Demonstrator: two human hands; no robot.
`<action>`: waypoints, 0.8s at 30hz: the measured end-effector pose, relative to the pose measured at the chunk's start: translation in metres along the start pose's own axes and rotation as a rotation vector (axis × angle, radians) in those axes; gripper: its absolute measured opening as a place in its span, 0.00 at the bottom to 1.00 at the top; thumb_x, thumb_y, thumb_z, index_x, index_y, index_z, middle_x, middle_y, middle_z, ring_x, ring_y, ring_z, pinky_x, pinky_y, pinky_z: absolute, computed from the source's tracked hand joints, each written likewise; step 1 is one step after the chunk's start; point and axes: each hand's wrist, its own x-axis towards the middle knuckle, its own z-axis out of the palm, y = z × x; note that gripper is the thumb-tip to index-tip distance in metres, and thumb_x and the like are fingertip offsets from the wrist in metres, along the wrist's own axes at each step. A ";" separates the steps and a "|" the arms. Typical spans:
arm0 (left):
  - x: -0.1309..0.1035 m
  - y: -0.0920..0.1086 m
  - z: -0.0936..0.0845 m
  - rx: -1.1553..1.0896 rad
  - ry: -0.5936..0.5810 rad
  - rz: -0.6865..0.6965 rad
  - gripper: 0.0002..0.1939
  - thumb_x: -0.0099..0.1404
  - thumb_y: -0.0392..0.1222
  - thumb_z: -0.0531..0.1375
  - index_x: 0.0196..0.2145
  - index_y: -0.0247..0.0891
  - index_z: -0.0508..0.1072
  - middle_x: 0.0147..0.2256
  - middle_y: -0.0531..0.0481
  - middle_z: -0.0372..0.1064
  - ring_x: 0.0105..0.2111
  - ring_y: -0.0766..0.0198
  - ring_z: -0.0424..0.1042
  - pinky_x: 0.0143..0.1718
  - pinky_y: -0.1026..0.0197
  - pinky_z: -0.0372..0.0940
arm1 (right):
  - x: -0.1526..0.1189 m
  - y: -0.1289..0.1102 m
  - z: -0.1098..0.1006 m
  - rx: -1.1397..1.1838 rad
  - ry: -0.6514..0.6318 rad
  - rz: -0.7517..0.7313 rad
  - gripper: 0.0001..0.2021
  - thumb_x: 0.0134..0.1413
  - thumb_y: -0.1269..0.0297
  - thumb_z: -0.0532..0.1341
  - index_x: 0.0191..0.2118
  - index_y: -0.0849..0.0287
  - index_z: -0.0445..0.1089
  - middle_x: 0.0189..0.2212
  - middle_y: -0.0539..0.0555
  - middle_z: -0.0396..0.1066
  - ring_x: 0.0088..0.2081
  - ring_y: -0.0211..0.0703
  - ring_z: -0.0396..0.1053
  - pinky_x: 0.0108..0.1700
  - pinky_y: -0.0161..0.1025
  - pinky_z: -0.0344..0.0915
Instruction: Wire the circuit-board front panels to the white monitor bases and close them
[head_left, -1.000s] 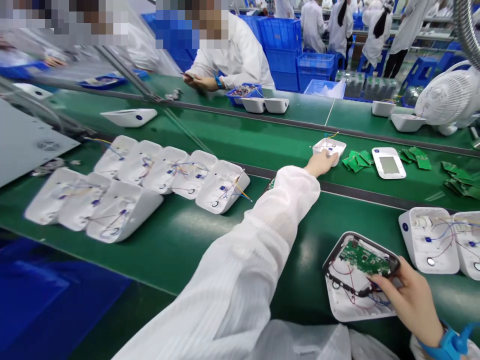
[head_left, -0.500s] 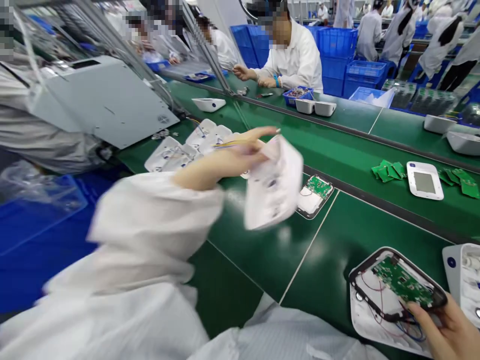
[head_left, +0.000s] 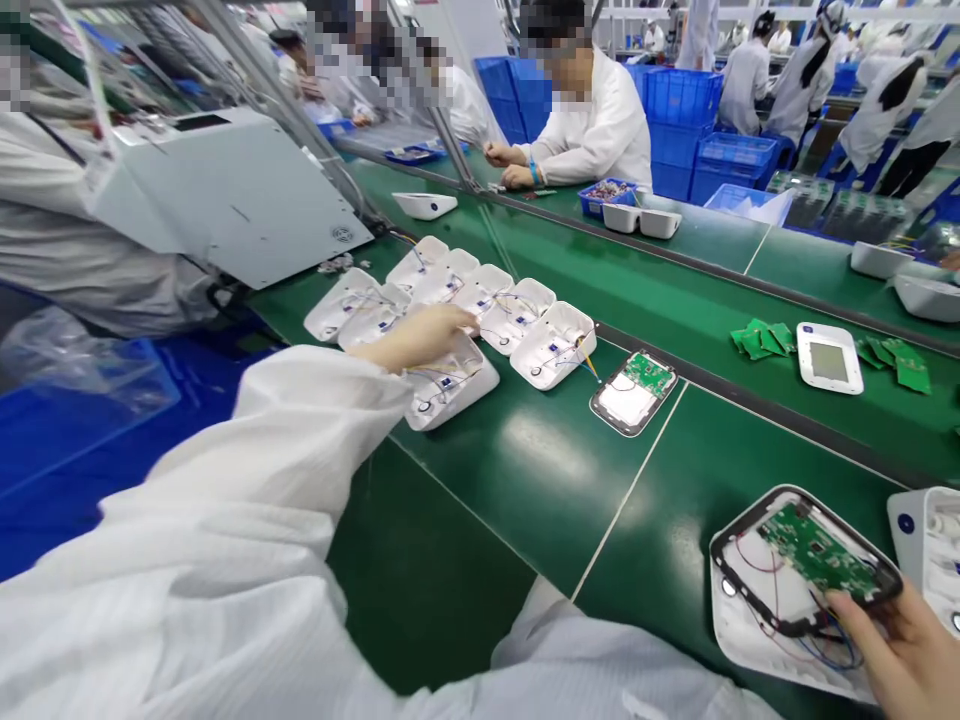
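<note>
My left hand (head_left: 427, 338) reaches over a white housing (head_left: 454, 385) at the front of a group of similar open housings. Its fingers are bent at the housing's far edge; what they grip is partly hidden. At the lower right, my right hand (head_left: 892, 640) pinches the edge of a black-rimmed panel with a green circuit board (head_left: 821, 550). That panel is tilted over a white shell (head_left: 750, 630), with red and blue wires between them. A second panel with a board (head_left: 634, 393) lies on the bench beside the housings.
A grey machine (head_left: 232, 200) stands at the left above blue bins (head_left: 75, 450). Across the green bench (head_left: 555, 470), a person (head_left: 600, 120) sits working. Loose green boards (head_left: 761, 340) and a white device with a screen (head_left: 830, 358) lie at the right.
The white housing that my left hand carried in the air is now down at the left among the others, with the hand over it. My right hand still holds the panel.
</note>
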 end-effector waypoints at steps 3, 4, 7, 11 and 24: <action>0.030 0.031 -0.021 0.163 0.030 -0.003 0.16 0.56 0.25 0.57 0.40 0.30 0.80 0.37 0.51 0.77 0.45 0.61 0.68 0.62 0.55 0.53 | -0.003 -0.013 0.002 0.004 0.006 -0.014 0.22 0.52 0.42 0.65 0.42 0.56 0.74 0.33 0.54 0.81 0.32 0.49 0.79 0.24 0.32 0.70; 0.042 0.049 -0.026 0.226 0.058 0.005 0.17 0.59 0.28 0.57 0.44 0.28 0.78 0.39 0.51 0.76 0.47 0.60 0.68 0.63 0.53 0.51 | -0.004 -0.017 0.003 0.006 0.008 -0.021 0.21 0.53 0.43 0.65 0.42 0.56 0.74 0.32 0.54 0.81 0.32 0.48 0.79 0.25 0.32 0.70; 0.071 0.125 -0.012 0.484 0.099 0.187 0.19 0.68 0.40 0.55 0.51 0.27 0.76 0.44 0.52 0.74 0.49 0.61 0.67 0.61 0.57 0.53 | -0.004 -0.026 0.006 0.024 -0.001 -0.060 0.18 0.56 0.45 0.64 0.40 0.56 0.74 0.30 0.53 0.80 0.29 0.46 0.77 0.25 0.34 0.68; 0.071 0.244 0.090 0.330 -0.152 0.555 0.22 0.70 0.48 0.55 0.47 0.24 0.77 0.42 0.46 0.77 0.44 0.63 0.68 0.56 0.61 0.57 | -0.006 -0.036 0.012 0.035 0.017 -0.080 0.18 0.59 0.45 0.63 0.37 0.57 0.71 0.26 0.51 0.76 0.24 0.42 0.71 0.24 0.35 0.65; 0.072 0.385 0.368 0.240 -0.669 0.594 0.68 0.37 0.62 0.75 0.69 0.30 0.54 0.68 0.22 0.50 0.67 0.30 0.51 0.63 0.33 0.52 | -0.002 -0.062 0.014 0.038 0.050 -0.218 0.12 0.65 0.53 0.59 0.34 0.55 0.68 0.22 0.47 0.69 0.22 0.38 0.67 0.24 0.33 0.63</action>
